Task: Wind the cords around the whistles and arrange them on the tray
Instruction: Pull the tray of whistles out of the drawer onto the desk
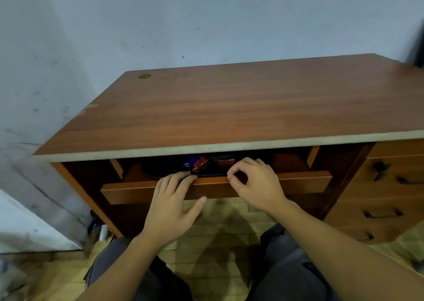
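A black tray (156, 173) lies inside a shallow pull-out drawer (128, 191) under the desk top, mostly hidden in shadow. On it I make out a red whistle (200, 163), a blue whistle (190, 159) and another red piece (226, 162); their cords are too dark to tell. My left hand (172, 199) rests on the drawer front with straight fingers, the fingertips reaching the tray's near rim. My right hand (254, 183) has curled fingers over the drawer front, with thumb and forefinger pinching the tray's right end.
The brown wooden desk top (229, 108) stands against a grey wall. A stack of drawers with dark handles (378, 213) sits at the right. My knees are below the drawer, over a woven floor mat. Small clutter lies by the desk's left leg (103, 232).
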Action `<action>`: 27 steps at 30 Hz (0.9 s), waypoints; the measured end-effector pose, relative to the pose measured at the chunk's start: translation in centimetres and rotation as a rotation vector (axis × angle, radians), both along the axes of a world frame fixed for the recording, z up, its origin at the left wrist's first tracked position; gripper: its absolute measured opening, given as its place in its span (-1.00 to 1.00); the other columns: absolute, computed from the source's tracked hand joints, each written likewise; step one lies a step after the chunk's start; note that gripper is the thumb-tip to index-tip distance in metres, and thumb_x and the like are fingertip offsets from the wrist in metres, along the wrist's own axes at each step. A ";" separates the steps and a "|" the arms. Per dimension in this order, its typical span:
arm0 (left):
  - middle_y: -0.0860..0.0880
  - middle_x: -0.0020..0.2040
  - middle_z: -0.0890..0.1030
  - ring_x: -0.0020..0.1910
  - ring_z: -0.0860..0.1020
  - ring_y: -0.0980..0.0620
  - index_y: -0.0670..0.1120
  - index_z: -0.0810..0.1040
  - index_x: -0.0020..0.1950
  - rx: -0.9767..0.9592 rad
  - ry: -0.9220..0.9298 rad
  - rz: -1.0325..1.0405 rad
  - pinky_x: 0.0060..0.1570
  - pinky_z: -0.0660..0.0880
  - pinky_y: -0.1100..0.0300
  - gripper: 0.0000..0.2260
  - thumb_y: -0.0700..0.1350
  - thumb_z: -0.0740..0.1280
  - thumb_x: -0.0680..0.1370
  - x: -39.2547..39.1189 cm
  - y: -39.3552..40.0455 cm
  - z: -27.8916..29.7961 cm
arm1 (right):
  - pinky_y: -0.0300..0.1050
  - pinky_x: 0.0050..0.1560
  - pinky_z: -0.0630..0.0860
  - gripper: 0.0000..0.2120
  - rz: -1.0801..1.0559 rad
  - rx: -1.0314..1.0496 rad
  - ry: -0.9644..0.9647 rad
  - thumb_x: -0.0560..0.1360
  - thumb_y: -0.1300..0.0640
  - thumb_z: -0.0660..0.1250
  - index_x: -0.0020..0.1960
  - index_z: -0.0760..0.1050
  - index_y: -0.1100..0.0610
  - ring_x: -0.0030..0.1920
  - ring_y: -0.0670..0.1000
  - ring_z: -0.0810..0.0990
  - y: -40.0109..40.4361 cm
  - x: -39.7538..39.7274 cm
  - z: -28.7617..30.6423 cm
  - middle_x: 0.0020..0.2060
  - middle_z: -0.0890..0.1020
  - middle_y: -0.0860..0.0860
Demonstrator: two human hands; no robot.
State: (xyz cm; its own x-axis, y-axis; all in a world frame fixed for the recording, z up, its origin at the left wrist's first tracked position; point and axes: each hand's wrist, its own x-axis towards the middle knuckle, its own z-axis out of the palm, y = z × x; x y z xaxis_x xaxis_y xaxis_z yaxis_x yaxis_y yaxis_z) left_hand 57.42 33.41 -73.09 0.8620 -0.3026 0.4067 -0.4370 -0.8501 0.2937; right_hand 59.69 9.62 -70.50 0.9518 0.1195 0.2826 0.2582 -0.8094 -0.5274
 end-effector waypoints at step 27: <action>0.31 0.13 0.42 0.17 0.43 0.24 0.24 0.54 0.20 -0.237 0.053 0.023 0.14 0.35 0.20 -0.67 0.30 0.15 0.54 -17.9 2.3 2.5 | -0.06 -0.06 0.46 -0.61 -0.368 0.057 0.091 0.55 -0.10 0.34 0.33 0.43 0.00 -0.04 0.02 0.56 -6.5 -10.0 0.2 0.02 0.49 -0.06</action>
State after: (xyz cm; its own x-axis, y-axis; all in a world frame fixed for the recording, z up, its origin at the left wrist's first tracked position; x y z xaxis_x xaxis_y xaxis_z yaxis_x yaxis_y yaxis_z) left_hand 39.55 35.72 -70.63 0.8894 -0.1843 0.4183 -0.3974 -0.7639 0.5085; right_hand 49.70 3.15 -70.30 0.9495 -0.2484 0.1918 -0.0941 -0.8082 -0.5813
